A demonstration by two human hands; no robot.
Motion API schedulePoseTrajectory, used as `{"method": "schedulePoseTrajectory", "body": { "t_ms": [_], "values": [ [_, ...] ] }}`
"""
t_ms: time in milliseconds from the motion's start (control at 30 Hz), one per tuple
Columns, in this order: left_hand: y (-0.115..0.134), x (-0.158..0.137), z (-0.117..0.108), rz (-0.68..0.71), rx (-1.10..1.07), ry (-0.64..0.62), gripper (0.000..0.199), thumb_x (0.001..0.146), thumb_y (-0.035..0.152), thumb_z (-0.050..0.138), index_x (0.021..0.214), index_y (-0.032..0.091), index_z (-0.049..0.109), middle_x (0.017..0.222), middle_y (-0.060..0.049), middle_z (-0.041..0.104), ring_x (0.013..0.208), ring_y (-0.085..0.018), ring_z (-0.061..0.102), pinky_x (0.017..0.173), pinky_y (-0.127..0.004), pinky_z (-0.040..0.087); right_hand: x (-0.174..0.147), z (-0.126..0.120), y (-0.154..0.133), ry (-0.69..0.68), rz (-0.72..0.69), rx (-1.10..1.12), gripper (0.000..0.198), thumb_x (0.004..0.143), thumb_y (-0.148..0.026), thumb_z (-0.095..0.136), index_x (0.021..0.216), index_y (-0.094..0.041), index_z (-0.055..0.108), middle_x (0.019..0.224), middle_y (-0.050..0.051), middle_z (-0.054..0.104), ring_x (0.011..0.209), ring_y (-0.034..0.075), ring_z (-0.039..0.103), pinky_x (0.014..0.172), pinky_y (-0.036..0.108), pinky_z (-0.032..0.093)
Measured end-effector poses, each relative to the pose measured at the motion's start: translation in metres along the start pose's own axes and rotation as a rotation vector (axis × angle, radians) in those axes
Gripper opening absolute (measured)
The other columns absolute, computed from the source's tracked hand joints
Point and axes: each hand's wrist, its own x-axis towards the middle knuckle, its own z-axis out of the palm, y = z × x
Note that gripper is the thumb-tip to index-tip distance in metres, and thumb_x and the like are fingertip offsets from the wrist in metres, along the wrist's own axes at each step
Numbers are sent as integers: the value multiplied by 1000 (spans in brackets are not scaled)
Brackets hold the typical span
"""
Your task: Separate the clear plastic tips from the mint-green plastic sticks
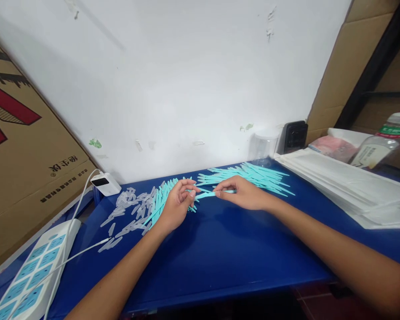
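My right hand (242, 192) pinches a slim turquoise stick (208, 194) between thumb and fingers. The stick's free end points left and meets the thumb of my left hand (181, 198). The fingers of that left hand are bent toward the thumb; whatever they hold is too small to make out. Beneath and behind the left hand lies a pile of similar turquoise sticks (160, 198). Beyond the right hand is another turquoise pile (258, 177). Small translucent sleeve-like pieces (125, 202) lie scattered left of the left hand.
A blue table (216, 258) meets a white wall. On the left are a power strip (36, 271), a white device with a cable (106, 183) and a cardboard box (26, 133). A clear jar (266, 149), white flat packets (346, 182) and a bottle (380, 142) stand or lie right.
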Motion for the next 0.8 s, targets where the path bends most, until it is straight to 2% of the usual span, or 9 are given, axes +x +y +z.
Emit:
{"method": "schedulePoseTrajectory", "body": {
  "t_ms": [233,367,500,633,700,767,800],
  "values": [
    [-2,-6,8,41,-37,-60,37,93,42,69,121,23,53,104,-5,60,66,-10,51,60,-25,44,-5,14,-12,-83,-34,30,36,96,-46,61,104,-19,83,85,4,76,72,17,57,66,28,42],
    [-3,-7,8,31,-50,-74,38,93,42,70,122,23,53,105,-5,59,66,-10,51,60,-24,44,-5,16,-10,-92,-39,28,38,96,-49,60,104,-20,84,83,3,74,70,16,55,64,28,40],
    [-3,-5,7,8,-8,-17,38,92,43,70,121,22,55,104,-5,60,65,-10,49,59,-25,42,-3,12,-7,-82,-29,32,37,96,-50,61,103,-21,83,89,4,78,77,19,63,71,29,46],
    [-3,1,0,-54,24,164,32,88,34,70,115,20,61,99,-5,62,70,-13,52,59,-25,38,2,-4,3,79,6,-21,33,94,-46,62,100,-20,82,106,6,80,99,26,71,90,35,52],
    [-2,4,-7,-90,-24,211,32,80,20,66,112,19,63,100,-6,65,76,-15,53,63,-25,40,5,-16,11,219,57,-194,32,96,-42,60,100,-19,81,108,8,79,100,28,71,90,37,52],
    [-3,7,-14,-109,-75,243,45,66,8,58,109,18,64,104,-7,67,82,-16,54,63,-25,41,6,-27,19,345,122,-448,32,97,-36,57,106,-17,80,109,12,79,100,31,70,86,39,51],
    [-3,8,-17,-113,-89,256,51,60,5,54,108,18,64,106,-8,67,85,-17,54,61,-24,40,7,-31,23,360,146,-560,32,97,-33,55,107,-16,80,109,14,78,100,32,70,85,40,51]
  ]
}}
